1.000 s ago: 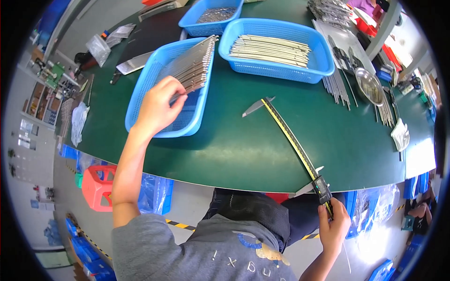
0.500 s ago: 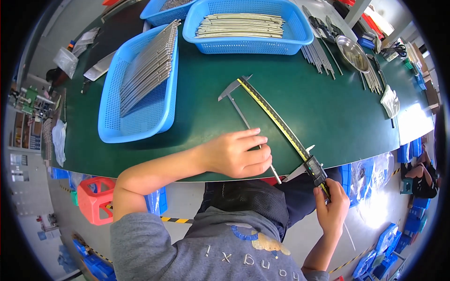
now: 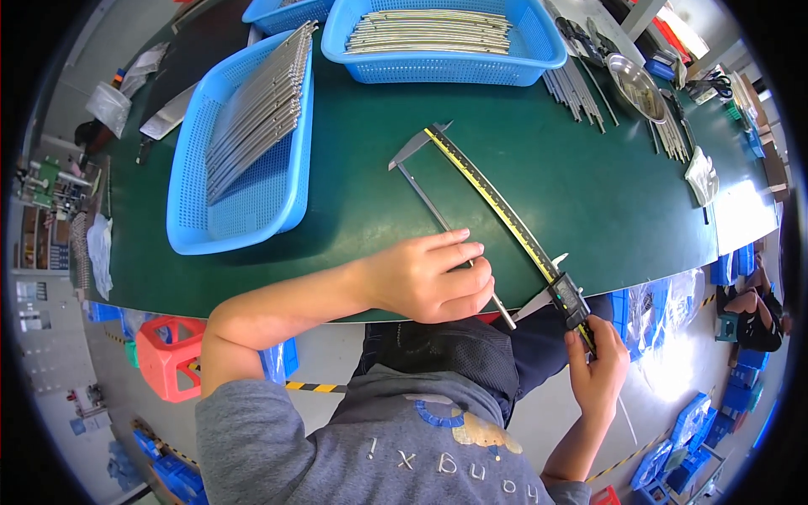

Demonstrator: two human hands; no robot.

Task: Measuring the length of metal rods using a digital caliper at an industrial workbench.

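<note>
On my feed, the left hand [image 3: 433, 276] grasps a metal rod [image 3: 427, 201], masking its middle; the rod's ends lie at the jaws of a caliper [image 3: 491, 199] gripped by the right hand [image 3: 599, 360]. Counter [image 3: 362, 202] surroundings: blue rod basket [image 3: 292, 215], left; second basket [image 3: 454, 71], beyond; steel bowl [image 3: 621, 77], far right.

A red plastic stool [image 3: 172, 353] stands on the grey floor [image 3: 326, 353] at the left of the frame, near a strip of black-and-yellow tape [image 3: 316, 387]. A shiny metal bowl [image 3: 623, 71] sits at the upper right, with a crumpled white cloth [image 3: 701, 175] below it on the green surface [image 3: 362, 194]. A clear plastic bag [image 3: 108, 105] lies upper left. By the right edge is a seated person [image 3: 755, 324] in dark clothing.
</note>
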